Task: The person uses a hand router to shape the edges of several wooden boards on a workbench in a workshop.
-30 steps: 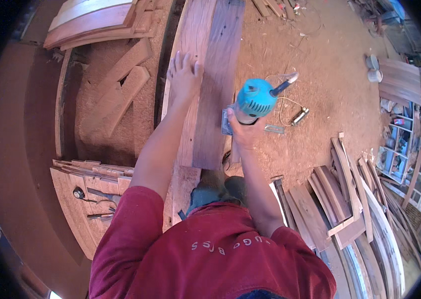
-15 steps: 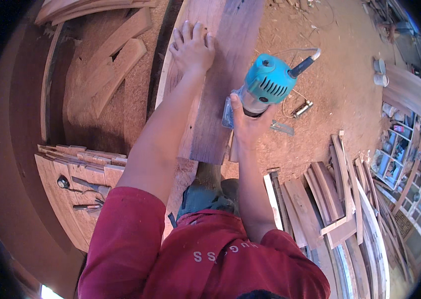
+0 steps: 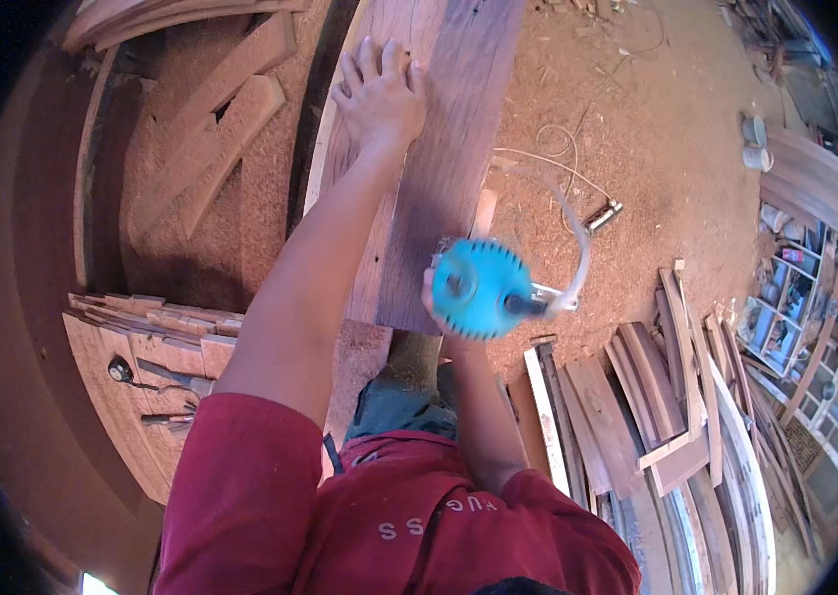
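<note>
My left hand (image 3: 382,104) lies on the wooden board (image 3: 450,129) with its fingers spread, pressing near the far left part of it. My right hand (image 3: 429,296) grips a teal trim router (image 3: 483,288) at the near right edge of the board. The router's round top faces up and is a little blurred. Its body and base are mostly out of sight below, and most of my right hand is hidden behind it. A pale power cord (image 3: 577,248) curves from the router's right side.
Cut curved wood pieces (image 3: 230,129) lie on sawdust at the left. A chisel (image 3: 171,377) and other hand tools rest on planks at lower left. Stacked boards (image 3: 627,416) stand at lower right. A small metal cylinder (image 3: 603,217) lies on the floor beside a thin cord.
The router in my right hand has come nearer and left, turning upright so its top faces up. Its cord has swung along. My left hand stays on the board.
</note>
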{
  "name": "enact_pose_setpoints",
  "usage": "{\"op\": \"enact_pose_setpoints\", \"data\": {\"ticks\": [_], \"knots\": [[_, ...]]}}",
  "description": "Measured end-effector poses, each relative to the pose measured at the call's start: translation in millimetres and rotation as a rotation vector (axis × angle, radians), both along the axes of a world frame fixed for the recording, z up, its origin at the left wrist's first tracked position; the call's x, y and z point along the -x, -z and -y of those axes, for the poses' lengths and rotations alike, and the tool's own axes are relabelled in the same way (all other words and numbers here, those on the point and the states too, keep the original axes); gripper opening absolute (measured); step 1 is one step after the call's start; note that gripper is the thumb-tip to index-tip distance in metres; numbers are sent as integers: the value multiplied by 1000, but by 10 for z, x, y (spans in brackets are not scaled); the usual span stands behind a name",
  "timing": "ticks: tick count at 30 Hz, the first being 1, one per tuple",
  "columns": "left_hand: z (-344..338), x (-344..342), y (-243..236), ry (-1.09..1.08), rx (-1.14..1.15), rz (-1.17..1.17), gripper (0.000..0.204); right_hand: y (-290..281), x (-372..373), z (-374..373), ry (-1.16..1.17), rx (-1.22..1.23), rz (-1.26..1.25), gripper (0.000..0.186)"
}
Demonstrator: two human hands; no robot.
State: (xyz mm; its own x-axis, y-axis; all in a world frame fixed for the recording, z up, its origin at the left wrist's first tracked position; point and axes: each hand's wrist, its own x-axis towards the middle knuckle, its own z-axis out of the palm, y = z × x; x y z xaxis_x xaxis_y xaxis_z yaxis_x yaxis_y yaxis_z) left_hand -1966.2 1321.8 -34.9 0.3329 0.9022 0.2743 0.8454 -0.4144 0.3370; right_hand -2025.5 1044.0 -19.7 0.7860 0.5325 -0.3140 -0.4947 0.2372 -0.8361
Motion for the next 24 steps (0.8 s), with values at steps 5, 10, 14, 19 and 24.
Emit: {"op": "enact_pose_setpoints", "data": {"ticks": [5, 10, 14, 19, 24], "knots": [[-26, 38, 4, 2, -27, -35, 47, -239, -26, -82, 133, 183, 629, 98], [-13, 26, -1, -10, -38, -44, 48, -179, -326, -342, 97, 222, 773, 87], [-43, 29, 27, -14, -33, -41, 50, -44, -598, -645, 35, 173, 713, 79], [-17, -1, -10, -11, -19, -48, 51, -116, -1022, -1044, 8, 79, 627, 70], [-42, 15, 3, -12, -6, -47, 52, -99, -1492, -1674, 313, -79, 1046, 66]]}}
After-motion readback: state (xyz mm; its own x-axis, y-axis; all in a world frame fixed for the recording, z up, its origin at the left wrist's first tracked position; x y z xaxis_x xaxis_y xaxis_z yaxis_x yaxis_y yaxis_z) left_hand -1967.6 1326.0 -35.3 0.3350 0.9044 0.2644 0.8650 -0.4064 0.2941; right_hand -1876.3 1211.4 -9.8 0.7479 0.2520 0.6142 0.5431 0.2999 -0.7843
